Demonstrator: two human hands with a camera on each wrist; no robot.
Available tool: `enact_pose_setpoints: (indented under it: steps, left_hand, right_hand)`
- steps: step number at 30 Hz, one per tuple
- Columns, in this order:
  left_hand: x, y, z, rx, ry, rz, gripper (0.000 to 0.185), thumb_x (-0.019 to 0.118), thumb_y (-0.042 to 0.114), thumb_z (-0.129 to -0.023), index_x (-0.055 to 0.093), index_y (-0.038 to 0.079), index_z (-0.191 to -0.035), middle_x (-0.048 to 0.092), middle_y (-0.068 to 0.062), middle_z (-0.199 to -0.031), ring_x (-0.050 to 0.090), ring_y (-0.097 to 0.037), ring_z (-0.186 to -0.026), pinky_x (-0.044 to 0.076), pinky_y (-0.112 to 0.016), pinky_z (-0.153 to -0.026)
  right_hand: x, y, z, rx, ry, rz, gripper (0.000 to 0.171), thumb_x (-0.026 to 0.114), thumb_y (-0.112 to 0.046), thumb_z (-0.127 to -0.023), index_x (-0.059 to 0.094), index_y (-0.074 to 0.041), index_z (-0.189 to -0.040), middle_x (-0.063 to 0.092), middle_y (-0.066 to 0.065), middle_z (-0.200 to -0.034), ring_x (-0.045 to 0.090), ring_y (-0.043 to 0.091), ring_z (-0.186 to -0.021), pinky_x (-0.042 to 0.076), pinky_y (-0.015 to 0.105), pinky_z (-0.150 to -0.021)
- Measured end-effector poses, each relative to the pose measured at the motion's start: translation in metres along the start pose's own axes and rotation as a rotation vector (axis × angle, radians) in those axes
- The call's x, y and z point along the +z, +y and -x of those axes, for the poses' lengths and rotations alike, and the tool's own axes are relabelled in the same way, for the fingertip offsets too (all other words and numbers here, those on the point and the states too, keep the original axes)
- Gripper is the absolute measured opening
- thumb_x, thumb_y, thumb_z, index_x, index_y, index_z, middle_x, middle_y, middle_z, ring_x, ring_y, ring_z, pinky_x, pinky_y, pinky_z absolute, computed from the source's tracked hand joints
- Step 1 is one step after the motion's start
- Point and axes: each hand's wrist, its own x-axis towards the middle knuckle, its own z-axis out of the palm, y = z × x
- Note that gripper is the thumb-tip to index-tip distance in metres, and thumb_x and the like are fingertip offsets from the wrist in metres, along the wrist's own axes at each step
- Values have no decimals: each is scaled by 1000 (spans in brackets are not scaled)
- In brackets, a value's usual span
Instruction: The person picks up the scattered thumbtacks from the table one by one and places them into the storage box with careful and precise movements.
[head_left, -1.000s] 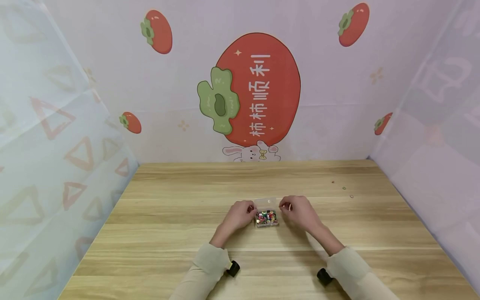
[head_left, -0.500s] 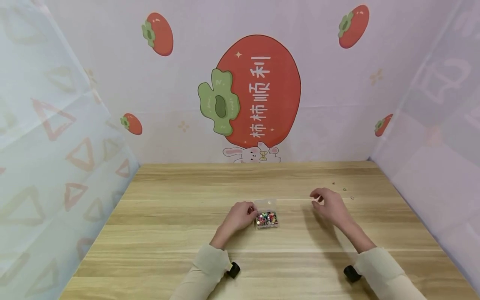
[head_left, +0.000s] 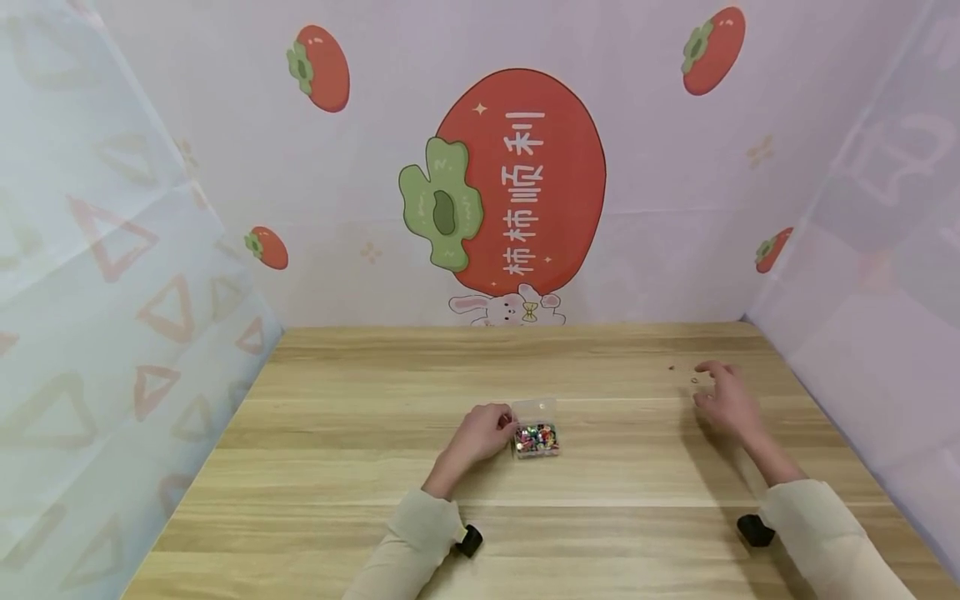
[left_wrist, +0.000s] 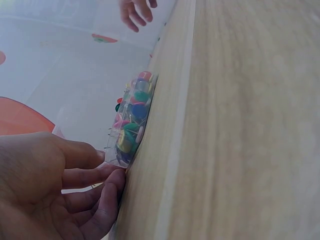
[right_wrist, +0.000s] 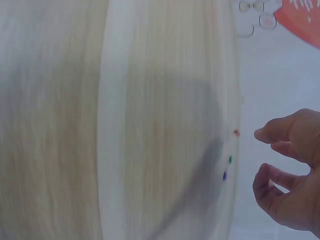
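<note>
A small clear plastic box (head_left: 538,455) of colourful thumbtacks lies on the table, its transparent lid (head_left: 532,409) raised at the back. My left hand (head_left: 478,431) pinches the box's left end between thumb and fingers; in the left wrist view, round tack heads (left_wrist: 138,110) show through the wall. Off to the right, my right hand (head_left: 729,406) hovers over the table with thumb and fingers spread and nothing between them. Loose tacks lie near it: an orange-red one (right_wrist: 236,133), a green one (right_wrist: 230,159) and a purple-blue one (right_wrist: 225,176). The head view shows only two clearly.
The wood-grain table (head_left: 360,367) ends at a back wall hanging (head_left: 645,250) printed with persimmons. Fabric sides stand at left (head_left: 97,333) and right (head_left: 885,333). A black wrist camera (head_left: 470,541) sits under the left cuff, another (head_left: 754,531) under the right.
My right hand has moved from beside the box far to the right, to the loose tacks, its fingers spreading. The left hand and the box have stayed in place.
</note>
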Motion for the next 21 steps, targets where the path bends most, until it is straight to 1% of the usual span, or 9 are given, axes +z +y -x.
enact_pose_setpoints:
  steps: [2,4,9,13,17,19,21]
  left_hand:
    - [1,-1,0,-2,0,-2,14,62,19,-98,69,9,-91,65,0,-78,51,-10,-66,42,-24,-61]
    - [2,-1,0,2,2,-4,14,62,19,-98,69,9,-91,65,0,-78,51,-10,-65,42,-25,-61]
    - [3,-3,0,-1,1,-11,14,62,20,-98,69,10,-90,65,1,-78,51,-9,-65,43,-23,-60]
    - [3,-3,-1,-4,1,-9,15,62,20,-98,69,10,-90,65,1,-78,51,-8,-64,43,-23,-60]
    - [3,-3,-2,-3,4,-11,15,61,20,-98,69,11,-88,65,1,-77,50,-8,-63,42,-23,-60]
    - [3,-3,-2,-3,5,-9,15,61,20,-98,68,11,-88,65,2,-77,50,-8,-63,42,-23,-59]
    - [3,-4,-2,-2,7,-10,15,62,20,-98,68,11,-88,64,2,-77,50,-8,-63,42,-23,-59]
  right_hand:
    - [-2,10,-1,11,21,23,46,63,0,-78,52,15,-120,51,46,-111,51,58,-100,44,66,-82]
    - [-3,18,-1,17,25,48,44,64,0,-77,54,16,-116,53,46,-106,51,57,-98,43,66,-82]
    - [-6,33,-3,4,-60,76,31,66,-2,-82,59,15,-107,61,37,-95,58,49,-88,47,59,-75]
    - [-6,38,-7,-14,-93,88,19,66,-1,-82,65,10,-96,65,26,-83,61,38,-77,49,50,-70]
    - [-6,39,-10,-14,-88,99,5,66,0,-82,67,4,-82,64,15,-72,58,25,-66,44,38,-62]
    - [-6,39,-11,-12,-86,100,5,66,0,-81,67,2,-77,64,12,-68,56,21,-63,42,35,-60]
    - [-7,39,-12,-5,-88,102,7,66,0,-81,67,1,-74,64,10,-67,55,20,-62,42,35,-59]
